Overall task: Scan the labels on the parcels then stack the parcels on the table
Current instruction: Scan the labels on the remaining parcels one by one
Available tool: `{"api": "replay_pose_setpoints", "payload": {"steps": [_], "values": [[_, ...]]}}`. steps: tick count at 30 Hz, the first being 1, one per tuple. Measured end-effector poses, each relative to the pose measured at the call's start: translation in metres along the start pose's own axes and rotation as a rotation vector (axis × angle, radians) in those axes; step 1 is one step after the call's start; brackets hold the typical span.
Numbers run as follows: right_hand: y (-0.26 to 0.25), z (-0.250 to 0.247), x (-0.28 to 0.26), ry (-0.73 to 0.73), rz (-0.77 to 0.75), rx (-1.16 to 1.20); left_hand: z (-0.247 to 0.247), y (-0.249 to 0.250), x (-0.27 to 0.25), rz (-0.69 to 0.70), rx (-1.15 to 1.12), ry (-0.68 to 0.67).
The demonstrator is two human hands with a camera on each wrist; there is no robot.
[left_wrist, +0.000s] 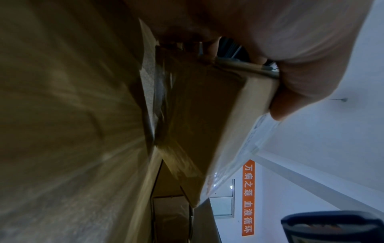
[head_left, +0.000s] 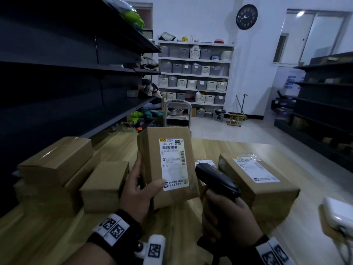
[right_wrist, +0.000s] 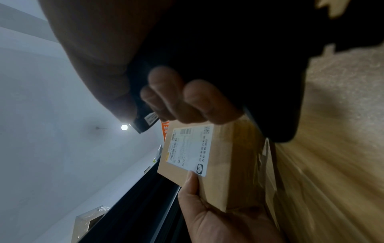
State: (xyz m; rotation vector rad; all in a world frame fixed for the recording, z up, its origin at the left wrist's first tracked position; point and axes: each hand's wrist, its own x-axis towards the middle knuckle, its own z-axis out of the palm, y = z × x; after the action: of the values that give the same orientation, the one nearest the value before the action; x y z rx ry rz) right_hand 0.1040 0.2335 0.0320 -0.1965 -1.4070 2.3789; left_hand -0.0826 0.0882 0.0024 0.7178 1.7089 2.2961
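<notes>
My left hand [head_left: 142, 185] grips a brown cardboard parcel [head_left: 150, 142] upright above the wooden table [head_left: 238, 148], thumb on the lower corner of its white shipping label [head_left: 172, 163]. The same parcel [right_wrist: 232, 156] and label [right_wrist: 187, 151] show in the right wrist view, and the parcel [left_wrist: 199, 115] fills the left wrist view. My right hand [head_left: 227, 215] grips a black handheld barcode scanner [head_left: 215, 178] just right of the parcel, its head aimed toward the label. Another labelled parcel [head_left: 257, 180] lies flat on the table to the right.
Several plain cardboard boxes [head_left: 55, 159] are piled on the table's left side, one smaller box [head_left: 105, 184] beside my left hand. A white device [head_left: 338, 215] sits at the right edge. Dark shelving [head_left: 66, 73] runs along the left; a trolley [head_left: 176, 115] stands beyond the table.
</notes>
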Motion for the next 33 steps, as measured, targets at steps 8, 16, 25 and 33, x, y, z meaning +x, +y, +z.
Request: {"api": "replay_pose_setpoints", "payload": {"steps": [8,16,25,33], "values": [[-0.002,0.0,0.001,0.07,-0.067,0.037,0.001,0.001,-0.001,0.007,-0.007,0.02],[-0.005,-0.02,0.011,0.37,-0.172,0.086,0.009,0.005,-0.002,-0.126,-0.045,0.086],[-0.013,-0.017,0.007,0.374,-0.195,0.269,0.042,0.035,0.005,-0.3,-0.065,0.04],[-0.025,-0.018,0.001,0.324,-0.168,0.548,0.108,0.069,0.042,-0.577,0.074,-0.016]]}}
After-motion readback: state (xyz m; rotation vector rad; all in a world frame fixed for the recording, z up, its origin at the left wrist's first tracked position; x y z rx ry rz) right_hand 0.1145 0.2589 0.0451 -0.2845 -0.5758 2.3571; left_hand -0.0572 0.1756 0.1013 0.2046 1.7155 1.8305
